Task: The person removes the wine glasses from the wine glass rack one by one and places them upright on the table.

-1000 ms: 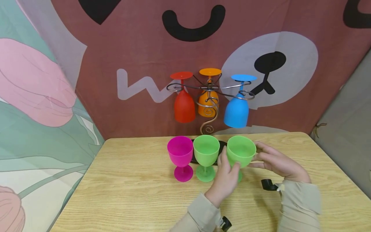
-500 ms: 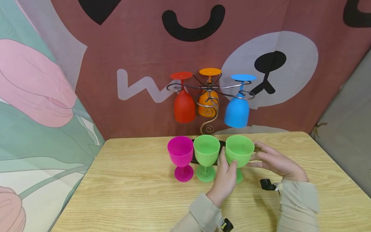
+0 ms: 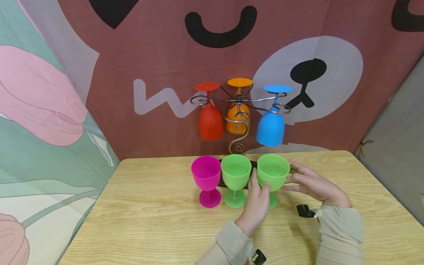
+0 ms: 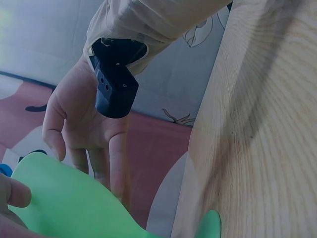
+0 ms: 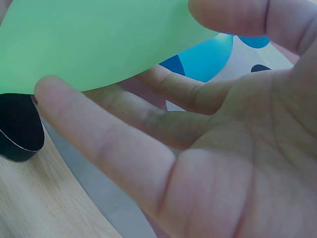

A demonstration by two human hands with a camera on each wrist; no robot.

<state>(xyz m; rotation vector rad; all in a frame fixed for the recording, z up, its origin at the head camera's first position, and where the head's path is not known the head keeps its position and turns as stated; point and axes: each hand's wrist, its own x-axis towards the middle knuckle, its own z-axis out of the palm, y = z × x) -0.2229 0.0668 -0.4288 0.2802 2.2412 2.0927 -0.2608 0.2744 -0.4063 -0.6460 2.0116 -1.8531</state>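
A light green goblet (image 3: 273, 173) stands upright at the right end of a row of goblets. My left hand (image 3: 256, 206) holds its bowl from the left and front, thumb on the near side. From the right, my right hand (image 3: 319, 187) reaches to the same bowl; in the right wrist view its fingers (image 5: 106, 134) lie nearly straight against the green wall. The left thumb (image 4: 19, 193) shows on the bowl in the left wrist view. To the left are a second green goblet (image 3: 236, 173) and a magenta goblet (image 3: 206, 175), both upright.
Behind the row rises a metal goblet rack (image 3: 239, 98) on a black base (image 3: 225, 180). Hanging upside down from it are a red goblet (image 3: 211, 123), an orange goblet (image 3: 233, 123) and a blue goblet (image 3: 271, 129). A printed cloth (image 3: 159, 44) backs the wooden table (image 3: 149, 213).
The right green goblet has shifted slightly left, closer to the middle one, with both hands moving along. In the last half second almost nothing moves.
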